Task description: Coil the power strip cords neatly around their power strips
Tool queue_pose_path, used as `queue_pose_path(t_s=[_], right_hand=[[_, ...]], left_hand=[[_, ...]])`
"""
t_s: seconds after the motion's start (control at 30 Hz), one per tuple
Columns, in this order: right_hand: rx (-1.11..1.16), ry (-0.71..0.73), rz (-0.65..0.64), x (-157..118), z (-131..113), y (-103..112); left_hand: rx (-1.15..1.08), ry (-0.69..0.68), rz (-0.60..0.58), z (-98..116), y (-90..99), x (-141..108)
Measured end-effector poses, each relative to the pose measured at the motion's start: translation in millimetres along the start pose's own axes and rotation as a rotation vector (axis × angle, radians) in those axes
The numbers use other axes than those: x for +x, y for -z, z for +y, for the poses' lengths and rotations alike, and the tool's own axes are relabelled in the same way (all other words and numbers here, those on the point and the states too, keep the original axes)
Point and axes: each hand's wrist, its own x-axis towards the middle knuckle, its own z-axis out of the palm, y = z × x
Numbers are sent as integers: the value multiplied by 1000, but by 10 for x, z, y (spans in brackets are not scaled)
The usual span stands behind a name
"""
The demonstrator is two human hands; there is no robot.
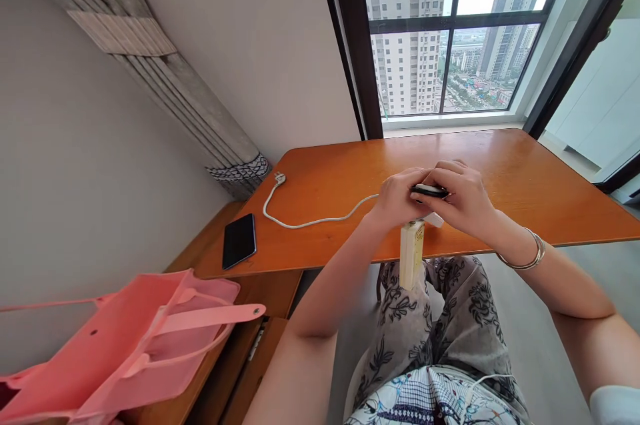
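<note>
Both hands meet above the front part of the wooden table [340, 178]. My right hand [463, 198] is closed on a small rounded object [430, 191], dark with a pale upper side; its kind is unclear. My left hand [400, 197] is closed against its other side, with most fingers hidden. Beneath the left hand, a long cream-yellow block [412, 255] with small print reaches past the table edge over my lap; what supports it is hidden. A bit of a white item [434, 219] shows under the hands. A white cable [315, 221] runs behind my left hand.
The cable's plug [279, 178] lies at the table's back left. A dark-screened phone [239, 241] rests near the left edge. A pink bag [145, 345] sits on a lower wooden surface at left. Behind the table are a window [453, 23] and a tied curtain [185, 105].
</note>
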Motion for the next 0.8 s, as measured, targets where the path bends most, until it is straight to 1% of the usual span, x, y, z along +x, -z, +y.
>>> queue_pose_path(t_s=[0.07, 0.17, 0.23, 0.3, 0.4, 0.47, 0.53, 0.6, 0.67, 0.73, 0.8], right_hand=[[42, -79, 3, 22, -26, 61], [35, -101, -35, 171, 34, 187], [44, -103, -58, 323, 112, 266], [68, -106, -75, 470, 185, 323], [117, -101, -57, 618, 246, 347], [164, -95, -37, 664, 254, 330], [205, -85, -26, 685, 242, 300], [231, -78, -29, 705, 221, 267], [248, -76, -45, 732, 201, 235], [269, -72, -67, 764, 189, 200], [305, -70, -78, 788, 190, 163]], left_hand=[[-45, -18, 16, 39, 1, 18], [-154, -33, 38, 69, 28, 63], [-258, -6, 7, 54, 49, 99], [-377, 62, -36, 19, 57, 129], [-579, 143, -74, -32, 37, 158], [-698, 148, -78, -45, 17, 169], [-766, 147, -99, -41, 7, 180], [-782, 147, -136, -23, 9, 192], [-753, 139, -159, 7, 16, 208], [-677, 126, -152, 48, 18, 223], [-606, 119, -113, 91, 9, 236]])
